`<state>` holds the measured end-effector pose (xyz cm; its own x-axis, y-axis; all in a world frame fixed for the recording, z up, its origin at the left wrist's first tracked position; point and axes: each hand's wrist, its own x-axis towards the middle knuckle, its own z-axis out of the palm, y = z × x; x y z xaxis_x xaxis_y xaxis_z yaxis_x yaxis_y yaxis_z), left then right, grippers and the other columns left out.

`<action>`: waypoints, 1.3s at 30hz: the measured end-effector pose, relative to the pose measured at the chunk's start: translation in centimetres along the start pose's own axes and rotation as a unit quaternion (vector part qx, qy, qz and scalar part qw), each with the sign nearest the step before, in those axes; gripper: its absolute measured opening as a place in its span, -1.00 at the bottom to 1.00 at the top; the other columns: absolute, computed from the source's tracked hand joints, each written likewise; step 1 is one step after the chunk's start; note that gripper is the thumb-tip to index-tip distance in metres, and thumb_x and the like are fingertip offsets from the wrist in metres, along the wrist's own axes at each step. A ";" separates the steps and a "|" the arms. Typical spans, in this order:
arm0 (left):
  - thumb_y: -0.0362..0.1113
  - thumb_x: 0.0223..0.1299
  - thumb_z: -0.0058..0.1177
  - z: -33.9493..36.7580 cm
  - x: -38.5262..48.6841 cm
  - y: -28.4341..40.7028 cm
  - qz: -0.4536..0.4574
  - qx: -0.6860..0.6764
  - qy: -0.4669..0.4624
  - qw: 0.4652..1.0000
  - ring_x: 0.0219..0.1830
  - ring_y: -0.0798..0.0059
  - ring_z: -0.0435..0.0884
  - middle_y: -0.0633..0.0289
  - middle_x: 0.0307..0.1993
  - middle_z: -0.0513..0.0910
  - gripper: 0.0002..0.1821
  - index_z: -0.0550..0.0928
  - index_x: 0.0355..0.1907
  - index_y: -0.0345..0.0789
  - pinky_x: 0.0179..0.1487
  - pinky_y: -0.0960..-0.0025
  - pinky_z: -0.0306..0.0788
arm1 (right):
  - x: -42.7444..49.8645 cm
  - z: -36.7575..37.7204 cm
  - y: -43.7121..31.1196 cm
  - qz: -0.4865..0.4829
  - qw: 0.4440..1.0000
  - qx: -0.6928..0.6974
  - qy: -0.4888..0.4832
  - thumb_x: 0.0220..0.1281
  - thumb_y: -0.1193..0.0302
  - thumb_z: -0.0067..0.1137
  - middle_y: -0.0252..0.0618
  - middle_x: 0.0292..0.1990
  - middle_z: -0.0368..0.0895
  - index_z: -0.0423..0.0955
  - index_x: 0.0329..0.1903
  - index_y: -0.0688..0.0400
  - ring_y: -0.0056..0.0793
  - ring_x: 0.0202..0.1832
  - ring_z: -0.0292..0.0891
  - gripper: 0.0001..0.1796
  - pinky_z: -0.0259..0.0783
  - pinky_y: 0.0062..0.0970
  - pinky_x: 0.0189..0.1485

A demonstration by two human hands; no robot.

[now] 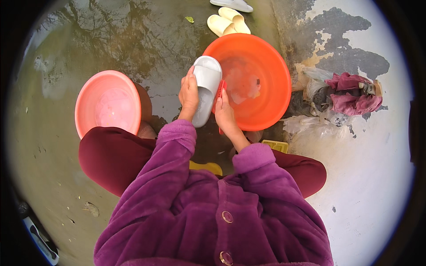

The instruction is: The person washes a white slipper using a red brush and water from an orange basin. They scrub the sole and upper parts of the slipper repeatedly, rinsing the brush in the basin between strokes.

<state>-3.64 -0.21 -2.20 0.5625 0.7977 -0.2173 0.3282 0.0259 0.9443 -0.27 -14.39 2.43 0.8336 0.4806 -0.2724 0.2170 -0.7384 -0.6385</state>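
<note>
My left hand (189, 92) grips a grey slide slipper (207, 78) by its left side, with the toe pointing away from me. Against the slipper's right side is a red scrubbing brush (219, 91), held in my right hand (226, 111). Slipper and brush are both over the left rim of a large orange plastic basin (273, 109). Cloudy water seems to lie in the bottom of that basin. To the left stands a smaller pink plastic basin (91, 94), beside my knee.
Beyond the orange basin sit a pair of cream slippers (229, 21) and another grey slipper (234, 4). Bundled pink cloth (349, 99) and plastic bags (316, 123) lie by the peeling wall at right. A yellow tray-like object (276, 145) is near my right leg. The concrete floor (159, 50) is wet.
</note>
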 end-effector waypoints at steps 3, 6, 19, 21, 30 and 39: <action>0.09 0.50 -0.46 0.1 0.4 -0.7 0.018 -0.019 0.009 1.000 0.33 0.22 0.43 0.17 0.29 0.48 -0.43 0.45 0.41 0.03 0.40 0.28 0.20 | 0.7 0.0 -0.2 -0.019 0.998 -0.013 0.053 0.55 0.17 -0.33 0.31 -0.16 0.65 0.06 0.52 0.05 0.28 -0.11 0.58 -0.42 0.45 0.06 -0.01; 0.08 0.50 -0.45 0.2 0.8 -1.3 0.010 -0.066 0.005 0.998 0.33 0.26 0.43 0.19 0.28 0.49 -0.43 0.47 0.39 0.00 0.40 0.29 0.19 | -0.3 0.0 -0.3 0.023 0.999 -0.025 -0.011 0.56 0.15 -0.33 0.29 -0.16 0.65 -0.02 0.56 0.01 0.25 -0.11 0.60 -0.39 0.45 0.06 -0.02; 0.02 0.51 -0.40 0.3 1.5 -2.4 0.047 -0.130 0.006 0.990 0.32 0.26 0.45 0.11 0.26 0.54 -0.43 0.53 0.33 -0.18 0.39 0.31 0.20 | 1.1 -0.8 -1.6 0.036 0.998 -0.009 -0.044 0.56 0.19 -0.27 0.25 -0.06 0.64 0.01 0.55 0.01 0.24 -0.09 0.60 -0.40 0.47 0.03 -0.03; 0.01 0.50 -0.38 0.2 1.7 -2.7 0.050 -0.136 -0.004 0.989 0.31 0.26 0.46 0.09 0.23 0.56 -0.44 0.55 0.31 -0.18 0.39 0.33 0.21 | 0.7 -0.9 -1.2 0.031 0.998 0.003 -0.062 0.55 0.18 -0.26 0.24 -0.14 0.64 -0.04 0.56 -0.03 0.21 -0.17 0.60 -0.39 0.47 0.03 -0.12; 0.04 0.39 -0.28 -2.6 1.9 -0.9 0.021 -0.048 -0.073 0.996 0.19 0.33 0.55 0.22 0.10 0.64 -0.47 0.63 0.24 -0.02 0.30 0.37 0.27 | 3.0 -4.8 -0.2 -0.039 0.994 -0.053 -0.088 0.50 0.13 -0.11 0.12 0.07 0.62 0.28 0.46 -0.18 0.09 0.11 0.56 -0.48 0.45 -0.14 0.15; 0.08 0.39 -0.23 -3.9 2.0 2.2 -0.020 0.025 -0.132 0.991 0.18 0.42 0.54 0.29 0.10 0.65 -0.47 0.63 0.25 -0.02 0.32 0.42 0.26 | 8.1 -4.6 -1.8 -0.182 0.962 -0.202 -0.016 0.46 0.08 -0.08 -0.09 -0.17 0.71 0.37 0.37 -0.38 -0.06 -0.13 0.65 -0.54 0.55 -0.06 -0.11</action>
<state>-4.76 3.76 0.42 0.7245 0.6115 -0.3180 0.3880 0.0196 0.9215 8.47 -11.35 4.66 0.6497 0.7522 -0.1099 0.6774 -0.6384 -0.3654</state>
